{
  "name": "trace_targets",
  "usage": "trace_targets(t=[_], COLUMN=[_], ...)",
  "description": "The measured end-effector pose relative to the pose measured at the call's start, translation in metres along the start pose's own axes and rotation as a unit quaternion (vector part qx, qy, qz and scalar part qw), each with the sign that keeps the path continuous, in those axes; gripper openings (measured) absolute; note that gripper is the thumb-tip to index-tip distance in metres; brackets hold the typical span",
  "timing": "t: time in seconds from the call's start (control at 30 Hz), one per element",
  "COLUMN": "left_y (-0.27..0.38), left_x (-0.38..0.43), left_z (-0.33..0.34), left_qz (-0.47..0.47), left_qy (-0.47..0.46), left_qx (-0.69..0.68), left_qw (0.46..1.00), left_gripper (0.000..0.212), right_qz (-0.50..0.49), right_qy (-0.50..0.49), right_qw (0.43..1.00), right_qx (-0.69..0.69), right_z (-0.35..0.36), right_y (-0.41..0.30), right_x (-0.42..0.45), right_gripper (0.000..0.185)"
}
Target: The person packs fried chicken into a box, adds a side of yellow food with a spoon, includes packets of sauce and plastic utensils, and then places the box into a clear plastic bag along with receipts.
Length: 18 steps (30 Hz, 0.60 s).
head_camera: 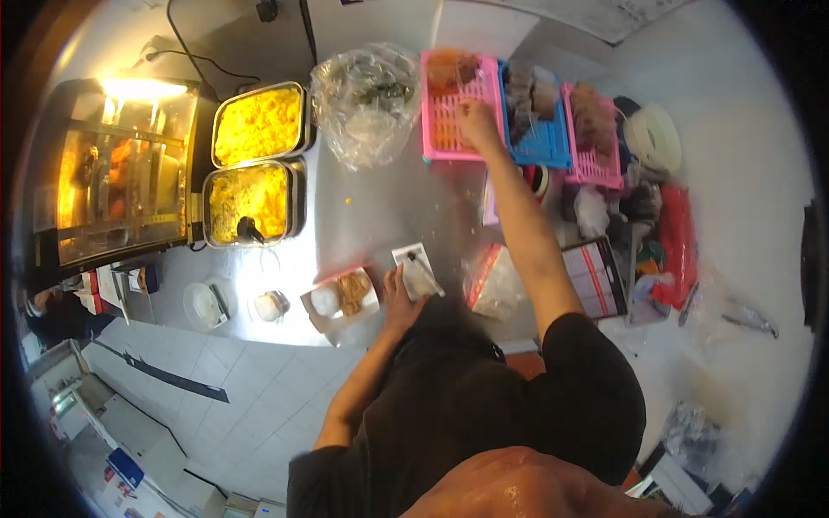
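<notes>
My left hand [402, 303] rests at the lower left edge of a small white paper slip [409, 255], with its thumb and fingers spread apart. A pen or marker [426, 273] lies across the slip. To the left of this hand sits an open cardboard box [324, 324] holding a white rounded portion [324, 302], perhaps rice, and a piece of fried food [353, 292]. Stretched forward, my right hand [476, 121] is inside a pink plastic basket [461, 154] among orange packets [445, 132]. Its fingers are curled, and what they hold is hidden.
Blue [543, 150] and pink [597, 169] baskets with packets stand to the right. Two metal trays of yellow food [259, 124] [249, 197] sit beside a lit display warmer [123, 175]. A clear plastic bag [366, 107] lies at the back. Another person's hand [44, 300] shows far left.
</notes>
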<state>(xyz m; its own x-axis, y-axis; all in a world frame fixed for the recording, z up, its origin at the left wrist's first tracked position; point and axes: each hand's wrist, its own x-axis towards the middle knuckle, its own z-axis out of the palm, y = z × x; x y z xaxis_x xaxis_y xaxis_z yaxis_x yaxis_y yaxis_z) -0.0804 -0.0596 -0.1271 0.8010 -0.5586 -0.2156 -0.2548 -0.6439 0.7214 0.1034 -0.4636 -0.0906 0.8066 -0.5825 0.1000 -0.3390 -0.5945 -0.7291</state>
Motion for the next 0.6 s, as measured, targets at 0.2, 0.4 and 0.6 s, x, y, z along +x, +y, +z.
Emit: trace_targets(t=[0.2,0.4,0.6], left_y=[0.023,0.025,-0.059], left_x=[0.024,0.014,-0.086], left_z=[-0.045,-0.089,-0.083], left_qz=[0.009,0.015,-0.148], left_qy=[-0.048,-0.037,0.257], left_qx=[-0.085,-0.049,-0.077], left_qw=[0.995,0.998,0.952], left_gripper=[0.074,0.044,0.026], right_qz=[0.05,0.02,-0.278], right_qy=[0.098,0.126,0.089], right_qw=[0.993,0.984,0.923], right_qx=[-0.048,-0.121,0.252], right_z=[0.046,0.022,0.026], right_y=[0.104,0.128,-0.096], right_x=[0.134,0.131,-0.084], right_gripper=[0.035,0.021,0.006])
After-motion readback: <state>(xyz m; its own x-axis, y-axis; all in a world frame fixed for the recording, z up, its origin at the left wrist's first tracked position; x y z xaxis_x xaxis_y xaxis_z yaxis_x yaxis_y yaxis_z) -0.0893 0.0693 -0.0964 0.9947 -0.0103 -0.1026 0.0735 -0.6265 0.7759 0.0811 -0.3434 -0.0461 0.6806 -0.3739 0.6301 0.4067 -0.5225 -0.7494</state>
